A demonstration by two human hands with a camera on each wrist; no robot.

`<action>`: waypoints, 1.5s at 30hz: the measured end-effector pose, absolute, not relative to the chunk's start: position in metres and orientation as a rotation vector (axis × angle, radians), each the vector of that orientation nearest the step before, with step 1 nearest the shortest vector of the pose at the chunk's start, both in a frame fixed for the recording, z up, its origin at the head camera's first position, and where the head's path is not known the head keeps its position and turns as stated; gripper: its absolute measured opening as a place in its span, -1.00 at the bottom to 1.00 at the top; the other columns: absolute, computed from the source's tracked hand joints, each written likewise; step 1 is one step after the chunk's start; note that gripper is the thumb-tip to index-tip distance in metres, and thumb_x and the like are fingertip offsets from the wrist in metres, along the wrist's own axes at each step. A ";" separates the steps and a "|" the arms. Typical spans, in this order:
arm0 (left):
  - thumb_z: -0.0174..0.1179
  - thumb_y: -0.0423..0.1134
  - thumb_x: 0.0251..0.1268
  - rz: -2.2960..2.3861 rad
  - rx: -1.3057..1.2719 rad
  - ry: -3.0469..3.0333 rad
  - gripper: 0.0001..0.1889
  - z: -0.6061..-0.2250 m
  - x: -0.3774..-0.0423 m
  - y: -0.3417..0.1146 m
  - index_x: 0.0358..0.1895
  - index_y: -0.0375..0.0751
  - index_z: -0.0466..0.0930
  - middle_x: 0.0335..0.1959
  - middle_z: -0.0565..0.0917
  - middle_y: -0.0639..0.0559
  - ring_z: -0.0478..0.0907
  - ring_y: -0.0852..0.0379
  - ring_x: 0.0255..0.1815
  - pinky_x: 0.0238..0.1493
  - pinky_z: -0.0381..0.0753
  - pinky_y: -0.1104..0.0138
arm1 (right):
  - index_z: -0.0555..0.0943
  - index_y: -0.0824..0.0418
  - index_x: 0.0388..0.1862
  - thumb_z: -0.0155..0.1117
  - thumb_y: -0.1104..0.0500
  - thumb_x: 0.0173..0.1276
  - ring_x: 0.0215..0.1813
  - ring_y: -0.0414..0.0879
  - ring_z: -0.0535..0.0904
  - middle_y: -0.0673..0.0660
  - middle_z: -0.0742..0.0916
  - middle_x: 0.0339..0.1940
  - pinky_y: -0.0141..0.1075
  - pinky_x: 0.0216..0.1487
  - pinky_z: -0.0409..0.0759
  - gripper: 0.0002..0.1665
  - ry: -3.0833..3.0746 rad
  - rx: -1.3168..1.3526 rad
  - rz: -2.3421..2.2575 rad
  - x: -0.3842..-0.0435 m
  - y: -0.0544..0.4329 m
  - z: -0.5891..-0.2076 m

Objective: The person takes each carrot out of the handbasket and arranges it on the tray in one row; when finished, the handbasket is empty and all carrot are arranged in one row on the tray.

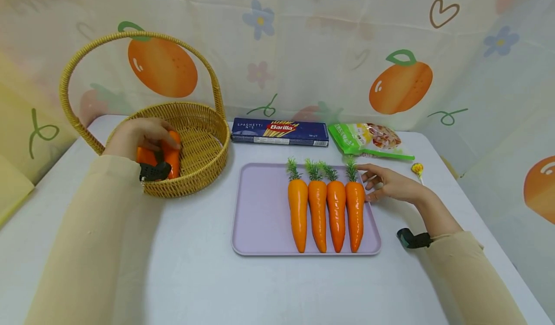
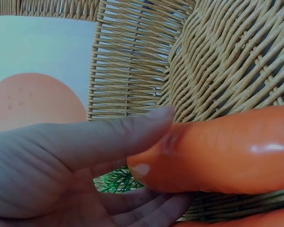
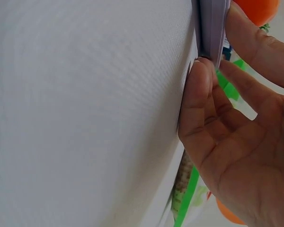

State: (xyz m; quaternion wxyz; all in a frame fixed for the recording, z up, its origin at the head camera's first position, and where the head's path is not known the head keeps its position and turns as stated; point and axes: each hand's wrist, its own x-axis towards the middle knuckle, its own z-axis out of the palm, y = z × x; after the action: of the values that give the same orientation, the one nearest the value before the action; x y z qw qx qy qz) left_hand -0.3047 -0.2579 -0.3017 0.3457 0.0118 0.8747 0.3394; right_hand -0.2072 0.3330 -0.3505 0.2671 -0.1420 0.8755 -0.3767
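Inside the wicker basket [image 1: 204,180], my left hand [image 1: 145,133] grips an orange toy carrot [image 1: 172,156] near its leafy end. The thumb lies along its top and the fingers curl beneath, as the left wrist view shows. Another carrot [image 2: 255,220] lies below it in the basket. My right hand [image 1: 392,184] holds the right edge of the lilac tray [image 1: 262,209]; in the right wrist view the thumb is at the rim and curled fingertips reach the tray's lower edge. Several carrots [image 1: 297,214] with green tops lie side by side on the tray.
Behind the tray lie a blue spaghetti box [image 1: 279,132] and a green-white food packet [image 1: 370,141]. A yellow lollipop [image 1: 417,169] is beyond my right hand. The basket's tall handle [image 1: 65,86] arches over my left hand. A printed curtain [image 1: 303,50] hangs behind the white table.
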 end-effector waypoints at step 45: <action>0.21 -0.27 0.32 0.814 0.092 2.222 -0.10 -0.294 -0.293 -0.252 0.53 -0.44 -0.20 0.29 0.19 -0.43 0.41 -0.28 0.22 0.07 0.73 0.13 | 0.14 0.23 0.53 0.37 0.29 0.18 0.04 0.01 0.42 0.33 0.43 0.14 -0.43 -0.11 0.65 -0.03 2.373 -0.386 -1.015 -0.206 0.333 -0.350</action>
State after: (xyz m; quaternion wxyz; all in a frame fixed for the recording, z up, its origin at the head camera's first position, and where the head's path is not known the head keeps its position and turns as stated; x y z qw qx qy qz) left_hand -0.2931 -0.2519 -0.2940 0.3771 0.0359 0.8690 0.3184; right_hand -0.2057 0.3327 -0.3499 0.2629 -0.1429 0.8772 -0.3754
